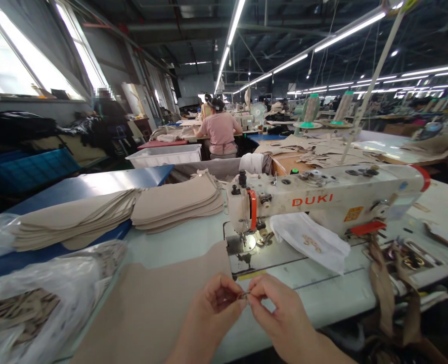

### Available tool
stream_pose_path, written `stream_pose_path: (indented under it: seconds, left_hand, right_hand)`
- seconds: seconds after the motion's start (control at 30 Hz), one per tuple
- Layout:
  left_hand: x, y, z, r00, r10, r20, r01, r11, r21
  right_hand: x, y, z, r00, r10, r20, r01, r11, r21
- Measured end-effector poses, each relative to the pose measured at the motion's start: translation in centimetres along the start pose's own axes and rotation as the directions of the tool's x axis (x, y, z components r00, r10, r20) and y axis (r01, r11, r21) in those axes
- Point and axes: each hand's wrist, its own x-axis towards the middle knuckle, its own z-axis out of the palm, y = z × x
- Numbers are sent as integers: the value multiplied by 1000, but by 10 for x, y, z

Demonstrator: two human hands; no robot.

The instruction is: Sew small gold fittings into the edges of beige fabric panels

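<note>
My left hand [218, 308] and my right hand [275, 306] meet in front of the sewing machine [322, 194]. Thumbs and forefingers of both are pinched on one small dark piece [243, 295], too tiny to name and partly covered by the fingertips. Beneath and to the left of my left hand, a large flat beige fabric panel [140, 303] lies on the pale table. Just beyond my fingers are the lit needle area and metal plate [247, 260]. A white cloth [309, 240] with small brown bits on it rests against the machine's arm.
Stacked beige panels [178, 202] and a second stack [72, 217] lie at the back left. A plastic bag [83, 283] of brown strips sits at left. Brown straps [381, 288] hang by a parts tray [424, 260] at right. Ahead, a person in pink [221, 131] sits working.
</note>
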Motion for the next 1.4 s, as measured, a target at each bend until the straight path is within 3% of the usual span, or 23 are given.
stream_pose_path:
  seconds: [0.13, 0.23, 0.33, 0.47, 0.73, 0.9, 1.03, 1.27, 1.4]
  left_hand:
    - [-2, -3, 0, 995, 98, -29, -95, 990, 107]
    - [-4, -8, -2, 981, 188, -39, -178, 966, 186]
    - [-6, -12, -5, 974, 226, -24, -215, 949, 232]
    - [-7, -12, -6, 969, 246, -21, -235, 943, 236]
    - [-8, -12, -7, 978, 203, 46, -208, 946, 248]
    - [-8, -8, -8, 987, 150, 57, -160, 942, 296]
    - [-7, 0, -11, 996, 76, 51, -88, 938, 334]
    - [-5, -6, -7, 996, 86, -8, -78, 938, 338]
    - [2, -12, -15, 996, 36, 81, -61, 944, 324]
  right_hand:
    - [0, 2, -1, 998, 58, 31, -60, 996, 64]
    - [-1, 4, -3, 984, 167, 64, -176, 966, 188]
    - [0, 5, -5, 948, 294, 122, -318, 876, 361]
    - [4, 3, -8, 904, 372, 211, -427, 745, 513]
    - [10, 0, -16, 891, 343, 297, -438, 820, 369]
    - [9, -2, -16, 904, 344, 254, -400, 891, 214]
    - [8, 0, -11, 909, 375, 183, -406, 894, 189]
    - [2, 9, 0, 917, 393, 70, -400, 905, 143]
    - [-2, 17, 4, 877, 468, 110, -480, 857, 188]
